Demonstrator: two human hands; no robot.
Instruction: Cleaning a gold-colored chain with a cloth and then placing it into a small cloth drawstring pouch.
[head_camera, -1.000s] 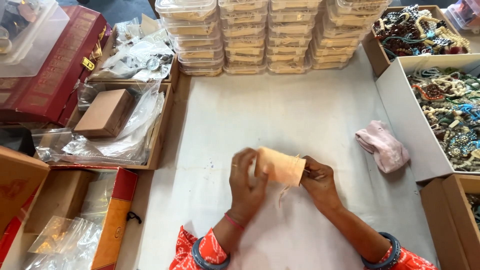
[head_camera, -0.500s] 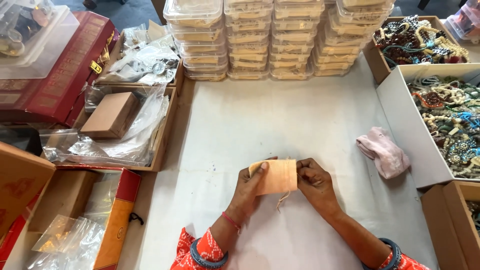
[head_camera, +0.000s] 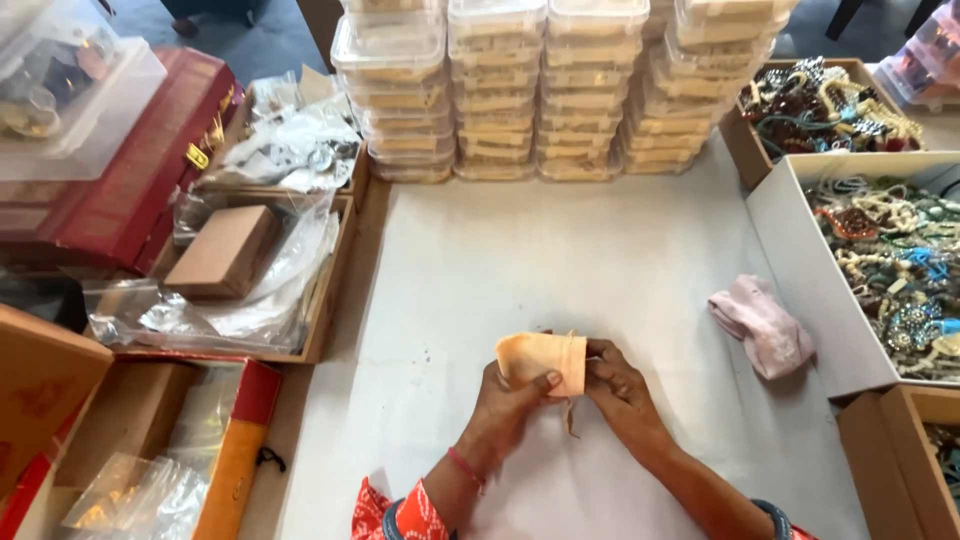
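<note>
Both of my hands hold a small peach cloth pouch (head_camera: 540, 360) just above the white table cover (head_camera: 560, 250). My left hand (head_camera: 508, 400) grips its lower left side, thumb pressed on the front. My right hand (head_camera: 618, 385) pinches the pouch's right edge, where thin drawstrings hang down. A red thread band sits on my left wrist.
Stacks of clear lidded boxes (head_camera: 520, 90) line the far edge. A pink folded cloth (head_camera: 762, 325) lies to the right. White and brown boxes of beaded jewellery (head_camera: 900, 250) stand at right. Left are trays with plastic bags, a small brown box (head_camera: 222, 252) and a red case (head_camera: 120, 190).
The pouch has been turned and lowered slightly; my left thumb now presses its front and my right hand has shifted to its right edge.
</note>
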